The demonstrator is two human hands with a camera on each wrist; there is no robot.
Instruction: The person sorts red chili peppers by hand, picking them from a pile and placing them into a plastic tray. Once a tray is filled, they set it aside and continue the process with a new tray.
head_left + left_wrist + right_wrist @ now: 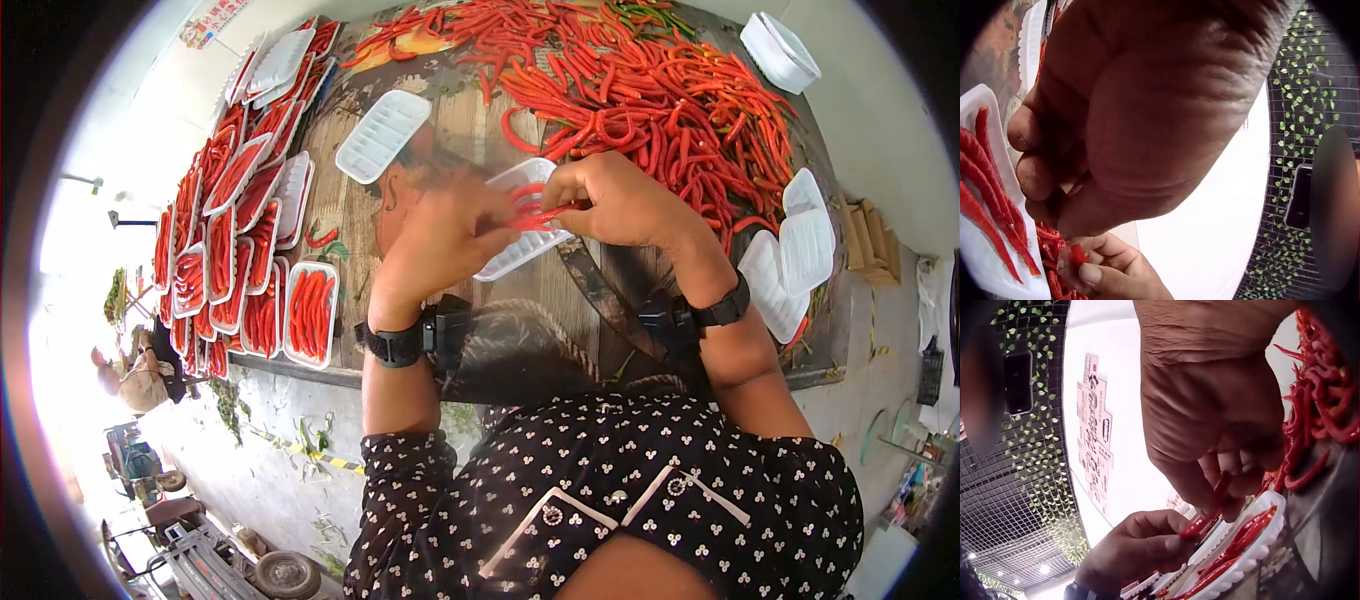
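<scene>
Over a white ribbed tray (507,263), my two hands meet at a red chili pepper (1202,525). My left hand (447,238) pinches one end of it between thumb and fingers. The other end is in the fingertips of my right hand (618,200), partly hidden behind them in the right wrist view. Several red chilies (994,194) lie lengthwise in the tray just below. In the left wrist view my left palm covers much of the work, and a red chili piece shows at my right hand (1116,269).
A large heap of red chilies (640,100) covers the far right of the wooden table (335,225). Filled trays (312,315) are stacked along the left edge. An unfilled tray (383,136) lies ahead on the left; spare white trays (806,250) lie at the right.
</scene>
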